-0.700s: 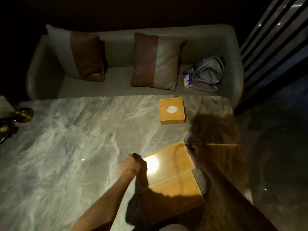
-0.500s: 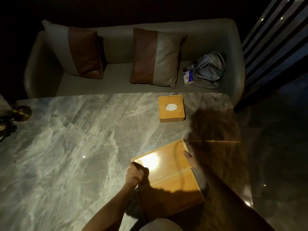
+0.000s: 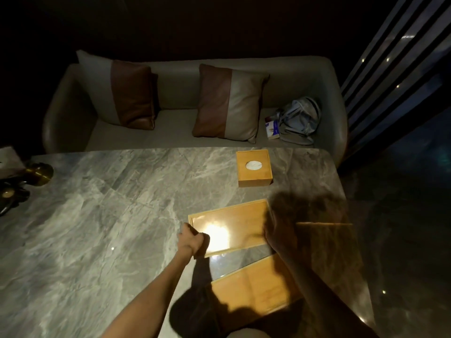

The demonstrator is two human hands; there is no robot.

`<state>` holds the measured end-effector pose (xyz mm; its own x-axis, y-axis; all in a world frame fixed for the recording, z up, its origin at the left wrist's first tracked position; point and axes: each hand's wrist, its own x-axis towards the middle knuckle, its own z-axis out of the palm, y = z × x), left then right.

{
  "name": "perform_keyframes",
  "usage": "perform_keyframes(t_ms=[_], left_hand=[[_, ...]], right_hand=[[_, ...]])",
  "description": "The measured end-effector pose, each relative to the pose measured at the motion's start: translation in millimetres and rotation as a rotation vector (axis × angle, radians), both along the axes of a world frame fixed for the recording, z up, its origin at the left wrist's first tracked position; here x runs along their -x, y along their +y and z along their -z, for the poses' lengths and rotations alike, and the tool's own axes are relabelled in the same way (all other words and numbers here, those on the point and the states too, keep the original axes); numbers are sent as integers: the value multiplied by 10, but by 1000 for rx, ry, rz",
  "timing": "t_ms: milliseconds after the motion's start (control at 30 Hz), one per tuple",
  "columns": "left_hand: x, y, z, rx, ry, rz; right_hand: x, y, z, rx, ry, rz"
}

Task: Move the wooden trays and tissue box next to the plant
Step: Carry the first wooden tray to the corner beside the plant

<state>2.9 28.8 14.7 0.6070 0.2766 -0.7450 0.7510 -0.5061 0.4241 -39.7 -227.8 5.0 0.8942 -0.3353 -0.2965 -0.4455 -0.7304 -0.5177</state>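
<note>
Trays first: the near tray (image 3: 253,289) lies at the bottom centre of the frame, flat on the bench (image 3: 97,228) and partly under my shadow, untouched. Just above it, with a strip of bare marble between, is the far tray (image 3: 229,228), and this is the one I have in hand. My left hand (image 3: 189,240) is closed over its left short edge; my right hand (image 3: 273,236) sits at its right short edge, dark in shadow, and seems wrapped over the rim, though I cannot tell how firmly. Above that, upper right of centre, the tissue box (image 3: 254,170) stands alone near the bench's far edge. At the far left edge a brass base (image 3: 40,173) and dark shapes show; I judge the plant is there. So the step is lifting the first tray. Next I must carry it level, leftward across the bench.
</note>
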Motion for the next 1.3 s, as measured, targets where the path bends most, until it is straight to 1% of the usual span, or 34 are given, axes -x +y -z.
perform_keyframes(t_ms=[100, 267, 367, 467, 567, 633, 667, 733, 800, 833, 900, 967, 1033, 1100, 1133, 1167, 1233, 1300], left_hand=[[-189, 343, -220, 62, -124, 1], [-339, 1403, -545, 142, -354, -75], [-239, 2214, -772, 229, -486, -166], [0, 3104, -905, 310, -575, -315], [246, 4121, -898, 314, -623, -462], [449, 4782, -921, 307, -644, -534], [602, 5097, -963, 294, -651, -581], [976, 5691, -1025, 293, -657, -659], [1314, 6249, -1048, 311, -659, -670], [1473, 6499, -1051, 315, -662, -664], [1792, 6922, -1040, 321, -664, -648], [2046, 7227, -1045, 346, -672, -629], [2184, 7430, -1047, 383, -650, -583], [2190, 7590, -1006, 414, -592, -568], [2156, 7660, -968, 422, -575, -603], [2098, 7716, -935, 437, -571, -686], [1963, 7785, -874, 511, -566, -939], [1813, 7790, -819, 648, -525, -1189]], right_hand=[[-167, 295, -225, 44, -27, -27], [-474, 1128, -568, -91, 18, -70], [-637, 1869, -699, -85, -26, -118], [-659, 2770, -829, -65, -46, -149], [-614, 3744, -868, -137, -18, -229], [-648, 4396, -912, -134, 23, -342], [-667, 4741, -931, -86, 28, -428], [-672, 5454, -1000, 60, -31, -622], [-690, 6189, -1098, 159, -79, -849], [-695, 6548, -1144, 185, -64, -974], [-631, 7205, -1207, 126, 86, -1197], [-454, 7734, -1269, -71, 301, -1319], [-246, 8136, -1293, -260, 417, -1314], [-105, 8412, -1193, -368, 410, -1264], [-72, 8518, -1130, -377, 390, -1238], [-63, 8604, -1068, -365, 363, -1202], [-95, 8724, -939, -350, 310, -1071], [-150, 8800, -789, -370, 249, -847]])
